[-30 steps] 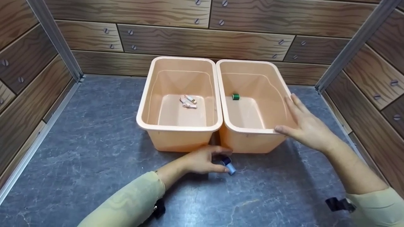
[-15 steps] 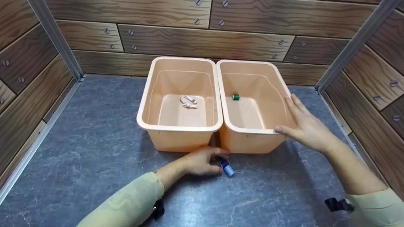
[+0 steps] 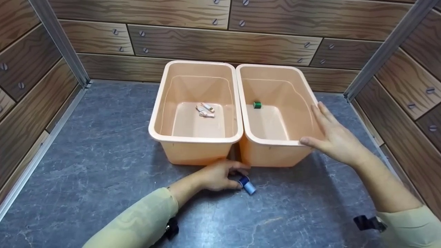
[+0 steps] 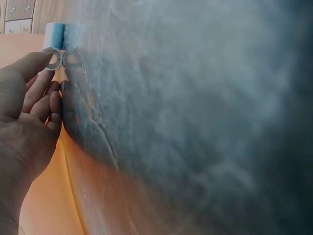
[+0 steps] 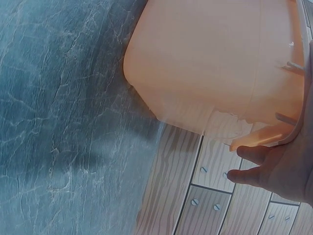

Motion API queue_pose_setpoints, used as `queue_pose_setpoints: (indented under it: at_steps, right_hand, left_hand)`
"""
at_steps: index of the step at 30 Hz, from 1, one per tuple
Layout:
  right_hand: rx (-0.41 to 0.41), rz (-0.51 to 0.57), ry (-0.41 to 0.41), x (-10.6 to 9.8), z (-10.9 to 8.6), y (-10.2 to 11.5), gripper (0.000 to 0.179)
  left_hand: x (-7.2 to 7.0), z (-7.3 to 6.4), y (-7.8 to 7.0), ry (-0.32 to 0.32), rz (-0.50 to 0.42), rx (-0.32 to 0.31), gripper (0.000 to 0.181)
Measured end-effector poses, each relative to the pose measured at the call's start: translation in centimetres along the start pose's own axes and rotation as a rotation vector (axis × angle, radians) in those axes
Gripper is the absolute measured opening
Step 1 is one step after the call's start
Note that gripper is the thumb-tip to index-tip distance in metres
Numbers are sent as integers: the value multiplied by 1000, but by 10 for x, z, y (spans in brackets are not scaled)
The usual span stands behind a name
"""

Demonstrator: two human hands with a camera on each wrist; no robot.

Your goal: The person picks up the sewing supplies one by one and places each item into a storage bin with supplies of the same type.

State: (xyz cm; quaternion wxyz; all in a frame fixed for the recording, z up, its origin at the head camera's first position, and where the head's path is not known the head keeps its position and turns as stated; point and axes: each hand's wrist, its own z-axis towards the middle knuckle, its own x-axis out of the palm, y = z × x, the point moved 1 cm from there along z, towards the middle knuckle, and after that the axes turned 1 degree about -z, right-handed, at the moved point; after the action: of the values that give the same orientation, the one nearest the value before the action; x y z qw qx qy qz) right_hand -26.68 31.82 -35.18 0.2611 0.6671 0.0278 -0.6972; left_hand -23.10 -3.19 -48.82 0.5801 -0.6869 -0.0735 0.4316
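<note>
In the head view my left hand [image 3: 220, 175] is low on the tabletop, just in front of the gap between two peach plastic bins. Its thumb and forefinger pinch a dark blue thread spool [image 3: 244, 181]. A light blue thread spool [image 3: 249, 188] lies against it; the left wrist view shows the light blue spool [image 4: 54, 35] beyond the fingertips. My right hand [image 3: 336, 137] rests on the front right corner of the right bin [image 3: 272, 142], fingers straight along the side rim, thumb on the front rim. Inside that bin lies a green thread spool [image 3: 257, 105].
The left bin [image 3: 196, 140] stands side by side with the right one and holds several small pale pieces [image 3: 206, 111], too small to identify. Wood-patterned walls [image 3: 220, 41] enclose the grey marbled tabletop [image 3: 103, 144] at the back and sides.
My left hand has drawn slightly left, and the dark blue and light blue spools have shifted a little toward the near left. My right hand has stayed on the bin.
</note>
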Motion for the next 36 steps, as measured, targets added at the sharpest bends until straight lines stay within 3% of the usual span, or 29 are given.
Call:
queue_pose_setpoints:
  at_steps: [10,22,36]
  right_hand:
    - [3,7,-5,0,0,-1,107]
    - [6,6,1,-1,0,-1,106]
    - [3,17,1,-1,-1,0,106]
  left_hand:
    - [0,-1,-2,-17,42,-4,52]
    - [-1,1,-1,-23,174,60,38]
    - [0,1,-1,-25,154,44,33]
